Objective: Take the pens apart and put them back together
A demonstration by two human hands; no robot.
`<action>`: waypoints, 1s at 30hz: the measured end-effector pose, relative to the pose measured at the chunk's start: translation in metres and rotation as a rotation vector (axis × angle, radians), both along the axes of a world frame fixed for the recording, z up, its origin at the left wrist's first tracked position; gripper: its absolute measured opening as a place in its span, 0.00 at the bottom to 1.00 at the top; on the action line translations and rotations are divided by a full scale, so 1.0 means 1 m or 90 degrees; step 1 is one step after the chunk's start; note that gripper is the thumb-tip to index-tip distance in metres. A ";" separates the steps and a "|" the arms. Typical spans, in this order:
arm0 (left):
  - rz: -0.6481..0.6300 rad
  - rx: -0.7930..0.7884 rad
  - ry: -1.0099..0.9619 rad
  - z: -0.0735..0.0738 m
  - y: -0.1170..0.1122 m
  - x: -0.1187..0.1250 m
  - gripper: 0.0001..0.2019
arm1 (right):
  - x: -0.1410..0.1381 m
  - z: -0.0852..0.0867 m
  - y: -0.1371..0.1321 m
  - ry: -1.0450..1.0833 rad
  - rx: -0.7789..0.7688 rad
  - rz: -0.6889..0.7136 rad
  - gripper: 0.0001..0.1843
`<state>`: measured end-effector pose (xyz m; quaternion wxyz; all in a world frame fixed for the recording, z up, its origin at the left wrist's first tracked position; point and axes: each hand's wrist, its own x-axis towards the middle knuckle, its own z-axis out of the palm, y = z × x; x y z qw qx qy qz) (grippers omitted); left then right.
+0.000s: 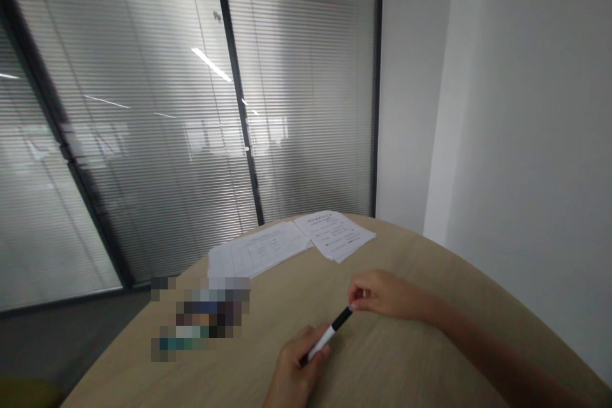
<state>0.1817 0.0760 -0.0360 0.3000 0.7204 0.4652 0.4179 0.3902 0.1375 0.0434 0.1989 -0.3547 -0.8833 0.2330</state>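
Between my two hands is a marker pen (327,335) with a white barrel and a black cap, tilted up to the right above the wooden table (396,357). My left hand (299,357) is closed around the white barrel near its dark lower end. At the other end, the fingertips of my right hand (377,293) pinch the tip of the black cap. The cap appears to be on the pen; whether there is any gap is too small to tell.
Printed sheets (258,248) lie towards the table's far edge, with another printed page (337,234) beside them. A pixelated patch hides something at the table's left. Beyond stand glass panels with blinds (306,95) and a white wall (530,108) on the right.
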 end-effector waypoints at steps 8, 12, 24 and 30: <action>0.009 -0.063 -0.047 0.004 0.000 0.002 0.20 | -0.003 0.002 -0.003 -0.078 0.094 -0.018 0.12; 0.013 -0.084 -0.072 0.005 0.001 0.004 0.20 | 0.003 0.003 -0.003 -0.027 0.042 0.019 0.10; -0.160 -0.351 -0.253 0.006 0.001 0.007 0.28 | 0.006 0.002 0.003 -0.060 0.062 0.021 0.07; -0.170 -0.429 -0.425 0.016 0.000 0.002 0.21 | 0.011 0.002 0.009 -0.050 0.075 0.011 0.07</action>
